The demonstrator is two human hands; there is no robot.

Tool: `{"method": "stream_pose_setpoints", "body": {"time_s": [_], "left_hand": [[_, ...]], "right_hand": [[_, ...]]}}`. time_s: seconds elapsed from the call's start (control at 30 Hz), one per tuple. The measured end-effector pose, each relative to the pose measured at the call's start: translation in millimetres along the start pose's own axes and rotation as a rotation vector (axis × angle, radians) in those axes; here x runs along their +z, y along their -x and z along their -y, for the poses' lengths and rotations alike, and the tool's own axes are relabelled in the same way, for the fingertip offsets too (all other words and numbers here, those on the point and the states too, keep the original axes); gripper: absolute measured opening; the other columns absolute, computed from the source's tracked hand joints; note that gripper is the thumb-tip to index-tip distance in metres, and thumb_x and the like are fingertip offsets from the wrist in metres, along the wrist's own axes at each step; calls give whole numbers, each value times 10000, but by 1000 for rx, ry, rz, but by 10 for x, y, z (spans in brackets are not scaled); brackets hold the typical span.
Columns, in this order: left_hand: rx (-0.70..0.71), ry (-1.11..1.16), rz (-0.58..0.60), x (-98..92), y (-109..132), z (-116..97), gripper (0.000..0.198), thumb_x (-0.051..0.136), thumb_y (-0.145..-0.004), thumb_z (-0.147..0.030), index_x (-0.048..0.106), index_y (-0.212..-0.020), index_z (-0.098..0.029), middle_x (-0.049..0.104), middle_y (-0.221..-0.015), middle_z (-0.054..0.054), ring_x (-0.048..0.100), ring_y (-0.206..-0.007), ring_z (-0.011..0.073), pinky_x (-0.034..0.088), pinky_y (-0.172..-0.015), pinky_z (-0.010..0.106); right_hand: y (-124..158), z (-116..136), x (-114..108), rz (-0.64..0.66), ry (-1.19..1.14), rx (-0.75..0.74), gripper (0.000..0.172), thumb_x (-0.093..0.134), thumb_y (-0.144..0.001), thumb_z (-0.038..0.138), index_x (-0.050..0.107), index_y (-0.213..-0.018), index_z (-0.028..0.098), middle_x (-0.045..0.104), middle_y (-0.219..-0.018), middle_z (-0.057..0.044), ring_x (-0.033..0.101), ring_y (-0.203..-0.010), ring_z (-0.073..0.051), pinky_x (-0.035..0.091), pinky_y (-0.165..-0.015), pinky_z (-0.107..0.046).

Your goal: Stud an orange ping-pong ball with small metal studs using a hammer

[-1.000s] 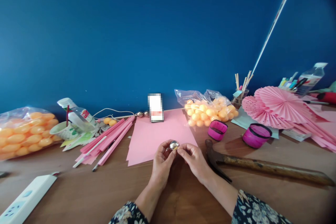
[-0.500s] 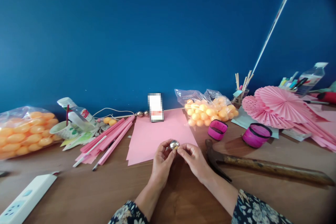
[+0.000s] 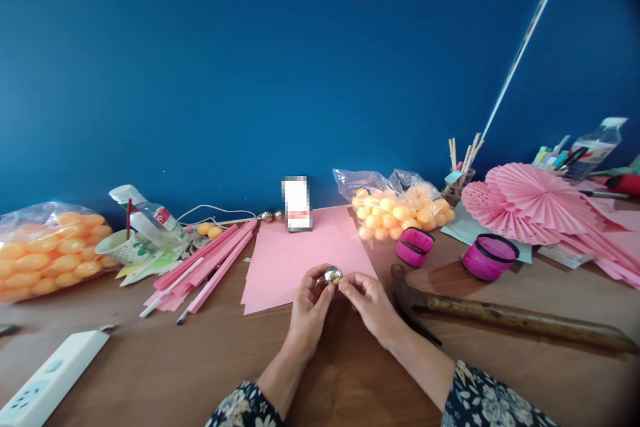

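Head view: silver ball between my two hands

At the middle of the brown table (image 3: pixel 165 380), toward its near edge, I have a small silver ball (image 3: pixel 333 274). In this view it appears over the near edge of the pink sheets (image 3: pixel 295 257). My left hand (image 3: pixel 311 310) grasps it, with the fingers curled around its left side and the thumb below. My right hand (image 3: pixel 373 310) brings thumb and forefinger close together at the right side of the ball; whether these also grip it, I cannot tell.

To the right of my right hand lies a hammer (image 3: pixel 500 314), its head near my wrist and its wooden handle pointing to the right edge of the surface. Beyond it stand two magenta bands (image 3: pixel 414 255), well apart from each other. Near the far edge, a clear bag of orange balls (image 3: pixel 390 217) sits at the far right corner of the sheets, and pink paper fans (image 3: pixel 540 203) lie toward the far right corner of the table.

On the left side, pink strips (image 3: pixel 210 268) lie beside the sheets, another bag (image 3: pixel 45 255) of orange balls rests by the left edge, and a white power strip (image 3: pixel 55 373) occupies the near left corner.
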State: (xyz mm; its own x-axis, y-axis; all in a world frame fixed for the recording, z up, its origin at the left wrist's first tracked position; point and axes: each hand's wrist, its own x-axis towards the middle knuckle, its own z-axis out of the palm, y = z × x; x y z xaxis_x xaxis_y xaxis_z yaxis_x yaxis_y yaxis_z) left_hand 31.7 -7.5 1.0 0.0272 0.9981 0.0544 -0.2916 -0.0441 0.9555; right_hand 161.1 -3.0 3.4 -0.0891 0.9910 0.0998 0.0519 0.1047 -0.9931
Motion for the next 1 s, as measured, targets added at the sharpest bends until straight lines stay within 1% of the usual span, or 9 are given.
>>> {"method": "stream_pose_setpoints", "body": {"time_s": [0.1,0.17,0.27,0.43,0.63,0.7,0.8,0.87,1.0], "left_hand": [[-4,-17,-27,-4,-10,13,415,605,-708,-263,520,-1111,-214,593,-1105,74,537,-1038,209,396,-923,348],[-5,-40,-25,-9,-17,28,432,598,-713,-262,515,-1134,-212,588,-1123,72,531,-1049,209,387,-936,345],[8,-85,-2,-21,-23,51,413,568,-739,-265,511,-1142,-192,591,-1122,80,525,-1056,215,377,-948,366],[26,-135,-3,-36,-26,59,400,558,-746,-263,509,-1137,-191,581,-1138,79,511,-1076,220,381,-945,372],[17,-111,-1,-26,-18,51,397,558,-746,-258,505,-1133,-189,588,-1120,79,523,-1059,212,383,-943,366],[-6,-88,-16,-21,-12,52,411,569,-737,-264,502,-1136,-190,587,-1122,84,526,-1054,214,396,-928,363],[-52,-45,-47,-15,-4,50,426,584,-726,-282,501,-1134,-190,586,-1122,93,541,-1030,218,416,-900,366],[-76,-18,-64,-13,-4,47,431,592,-720,-286,501,-1130,-187,584,-1125,98,544,-1025,219,420,-893,367],[-87,-12,-57,-6,-12,39,450,603,-715,-277,490,-1141,-185,573,-1141,100,533,-1040,218,405,-910,366]], "right_hand": [[1,-7,0,-5,-3,-4,234,526,-767,363,595,-702,149,523,-583,15,409,-503,-87,311,-449,-205],[3,-16,3,-11,-7,2,242,531,-760,374,599,-708,148,526,-579,13,412,-500,-90,317,-452,-208],[6,-22,10,-20,-3,18,237,537,-758,378,596,-716,152,523,-574,18,401,-485,-84,308,-443,-204],[9,-9,6,-16,12,19,218,531,-769,361,582,-721,155,494,-553,34,387,-460,-74,308,-435,-196],[3,-38,1,-12,7,-6,209,516,-779,358,554,-712,165,485,-559,40,403,-449,-69,331,-428,-187],[1,-41,-6,-25,-9,-31,192,505,-786,349,539,-720,171,509,-593,30,450,-490,-84,369,-454,-191],[-3,-33,-25,-49,-23,-69,158,487,-800,318,522,-738,177,561,-661,3,531,-608,-121,433,-540,-216],[-6,-25,-37,-70,10,-103,135,484,-802,290,520,-737,178,575,-679,-6,547,-647,-132,447,-591,-232],[-3,-8,-49,-82,87,-159,98,480,-803,250,532,-757,181,595,-711,-14,563,-675,-141,456,-646,-245]]}}
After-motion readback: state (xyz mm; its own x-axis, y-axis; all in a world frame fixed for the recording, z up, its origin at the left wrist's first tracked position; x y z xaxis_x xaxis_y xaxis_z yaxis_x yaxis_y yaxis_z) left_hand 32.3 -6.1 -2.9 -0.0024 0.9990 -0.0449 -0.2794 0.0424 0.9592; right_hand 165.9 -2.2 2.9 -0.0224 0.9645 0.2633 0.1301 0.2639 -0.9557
